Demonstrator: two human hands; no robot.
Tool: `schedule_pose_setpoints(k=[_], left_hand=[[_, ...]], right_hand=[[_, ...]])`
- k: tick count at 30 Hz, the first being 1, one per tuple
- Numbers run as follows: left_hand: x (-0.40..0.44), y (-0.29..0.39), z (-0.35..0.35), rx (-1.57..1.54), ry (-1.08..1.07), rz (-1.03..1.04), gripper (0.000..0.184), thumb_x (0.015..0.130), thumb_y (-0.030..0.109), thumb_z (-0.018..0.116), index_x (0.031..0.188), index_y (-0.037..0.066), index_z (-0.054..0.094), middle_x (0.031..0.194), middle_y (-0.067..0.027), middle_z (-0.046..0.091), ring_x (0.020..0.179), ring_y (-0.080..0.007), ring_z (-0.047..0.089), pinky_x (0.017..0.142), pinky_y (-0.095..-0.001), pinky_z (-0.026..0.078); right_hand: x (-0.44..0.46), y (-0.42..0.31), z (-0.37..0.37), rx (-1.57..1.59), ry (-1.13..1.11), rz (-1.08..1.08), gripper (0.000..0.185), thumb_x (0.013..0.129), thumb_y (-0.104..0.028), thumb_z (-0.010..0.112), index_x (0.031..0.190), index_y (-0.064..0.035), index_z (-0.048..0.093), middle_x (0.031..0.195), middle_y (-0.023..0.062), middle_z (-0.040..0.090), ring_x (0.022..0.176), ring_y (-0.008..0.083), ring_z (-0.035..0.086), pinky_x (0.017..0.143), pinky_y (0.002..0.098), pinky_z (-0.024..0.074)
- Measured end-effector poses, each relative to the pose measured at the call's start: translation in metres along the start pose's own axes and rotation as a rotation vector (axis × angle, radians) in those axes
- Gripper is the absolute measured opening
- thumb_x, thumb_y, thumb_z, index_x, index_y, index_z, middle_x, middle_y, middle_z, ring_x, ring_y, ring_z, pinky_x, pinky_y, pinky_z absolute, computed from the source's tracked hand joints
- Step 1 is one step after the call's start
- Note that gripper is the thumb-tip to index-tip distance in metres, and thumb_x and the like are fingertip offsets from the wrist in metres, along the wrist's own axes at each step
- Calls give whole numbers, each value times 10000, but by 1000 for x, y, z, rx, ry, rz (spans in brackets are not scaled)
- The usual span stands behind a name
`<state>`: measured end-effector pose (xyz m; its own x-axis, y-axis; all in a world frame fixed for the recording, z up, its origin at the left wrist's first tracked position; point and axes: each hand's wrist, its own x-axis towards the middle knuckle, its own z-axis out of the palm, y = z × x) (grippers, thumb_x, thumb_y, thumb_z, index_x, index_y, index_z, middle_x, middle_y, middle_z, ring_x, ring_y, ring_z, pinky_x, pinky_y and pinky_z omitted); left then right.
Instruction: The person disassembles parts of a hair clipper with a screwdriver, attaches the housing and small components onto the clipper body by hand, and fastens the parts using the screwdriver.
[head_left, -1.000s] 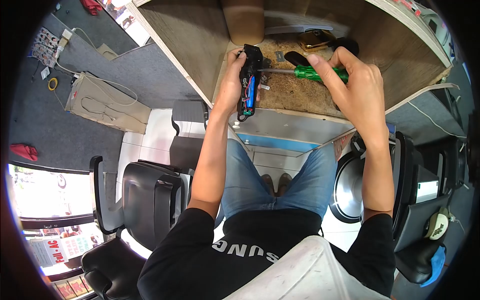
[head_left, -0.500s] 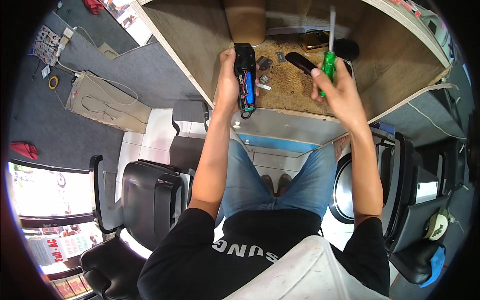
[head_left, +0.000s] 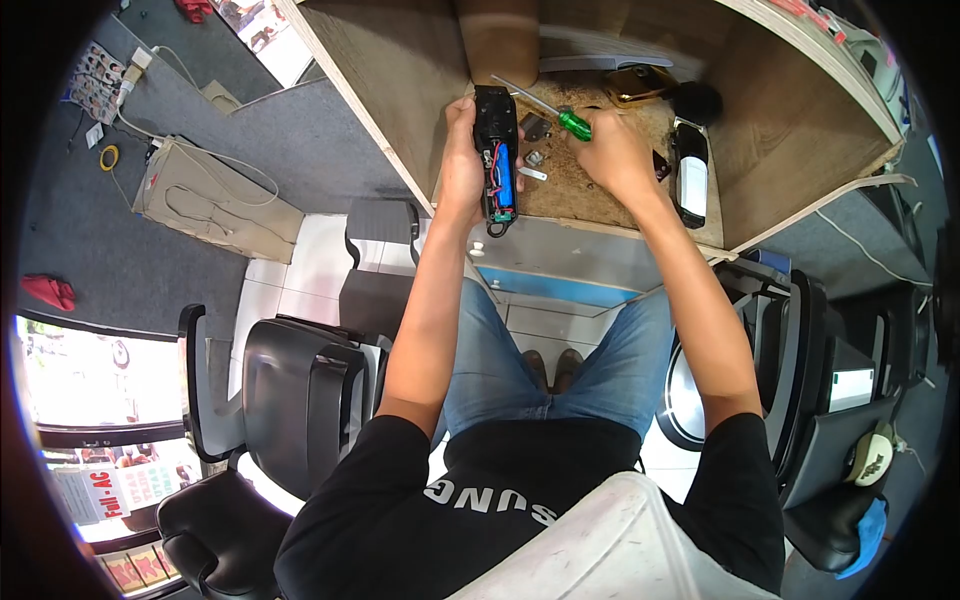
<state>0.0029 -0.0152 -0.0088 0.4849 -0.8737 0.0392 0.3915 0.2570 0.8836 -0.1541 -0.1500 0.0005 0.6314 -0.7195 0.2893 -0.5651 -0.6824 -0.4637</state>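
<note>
My left hand (head_left: 463, 165) is wrapped around a black hair clipper (head_left: 496, 120), held upright with its casing off. A blue battery (head_left: 504, 175) and red wires show inside it. My right hand (head_left: 617, 155) grips a screwdriver (head_left: 574, 123) by its green handle. The metal shaft points up and left, its tip close to the clipper's top end. Small metal parts (head_left: 535, 158) and a dark clipper piece (head_left: 534, 127) lie on the shelf between my hands. A dark, shiny piece (head_left: 660, 165) is partly hidden by my right hand.
A black device with a white label (head_left: 691, 185) lies at the shelf's right side. A gold-coloured item (head_left: 638, 83) and a round black brush-like object (head_left: 696, 100) are at the back. Wooden panels (head_left: 800, 120) enclose the shelf. A black chair (head_left: 285, 405) stands at left.
My right hand has moved left toward the clipper, and the screwdriver has swung from pointing upward to pointing up-left. The labelled black device has come into view. My left hand has barely shifted.
</note>
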Motion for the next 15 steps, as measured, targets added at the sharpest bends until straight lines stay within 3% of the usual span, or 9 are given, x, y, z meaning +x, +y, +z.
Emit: schedule_pose_setpoints(k=[9, 12, 15], left_hand=[[0, 0, 0, 17, -7, 19, 382, 1130, 526, 382, 1276, 173, 402, 924, -131, 660, 612, -193, 646, 453, -339, 570], [-2, 0, 1, 34, 10, 10, 445, 1138, 511, 352, 1298, 136, 530, 950, -116, 675, 662, -200, 654, 476, -345, 564], [-1, 0, 1, 32, 2, 12, 455, 1139, 514, 349, 1306, 132, 530, 952, -117, 674, 659, -200, 653, 474, -341, 564]], right_hand=[[4, 1, 11, -117, 46, 9, 201, 921, -208, 767, 1055, -60, 781, 986, 218, 780, 970, 419, 756, 842, 535, 598], [1, -3, 9, -150, 55, -3, 191, 924, -200, 761, 1043, -50, 771, 986, 220, 778, 964, 420, 757, 829, 531, 600], [-1, -5, 9, -166, 72, -24, 178, 929, -196, 754, 1039, -57, 769, 990, 226, 775, 945, 426, 757, 821, 535, 598]])
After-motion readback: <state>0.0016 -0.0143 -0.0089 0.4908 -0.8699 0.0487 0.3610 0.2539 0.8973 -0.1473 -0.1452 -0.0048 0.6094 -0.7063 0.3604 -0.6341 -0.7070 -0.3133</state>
